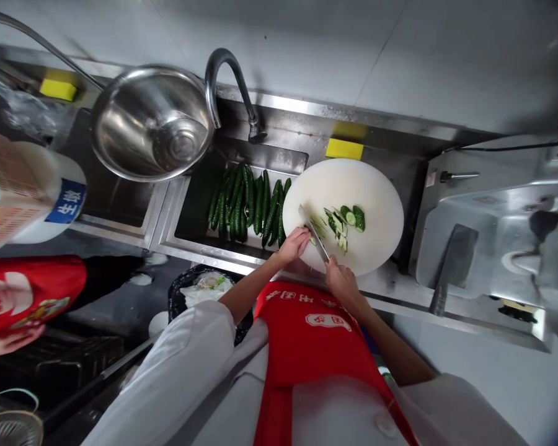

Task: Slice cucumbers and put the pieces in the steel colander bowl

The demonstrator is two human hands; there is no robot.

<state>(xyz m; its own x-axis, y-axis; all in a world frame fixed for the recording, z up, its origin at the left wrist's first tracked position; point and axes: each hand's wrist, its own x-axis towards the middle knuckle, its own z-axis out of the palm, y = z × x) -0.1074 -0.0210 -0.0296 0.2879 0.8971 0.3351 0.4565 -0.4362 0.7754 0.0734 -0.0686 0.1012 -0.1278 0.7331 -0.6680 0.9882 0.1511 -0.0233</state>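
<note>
My right hand (341,282) is closed round the handle of a kitchen knife (320,248), whose blade slants up and left over a round white cutting board (376,248). Beside the blade, my left hand (295,243) has its fingers bunched on a small cucumber piece (313,240) near the board's lower left edge. Thin cucumber strips (319,228) lie just right of the blade. Further right are a heap of cut cucumber pieces (338,226) and a round slice (350,218). Whole cucumbers (237,204) fill part of the sink (186,214) left of the board.
A large steel bowl (134,124) sits tilted behind a curved faucet (227,56). A yellow block (344,149) stands behind the board. At right, a cleaver (458,257) rests on a steel machine (502,204). A lined bin (204,288) is below; another person's red apron (32,294) shows left.
</note>
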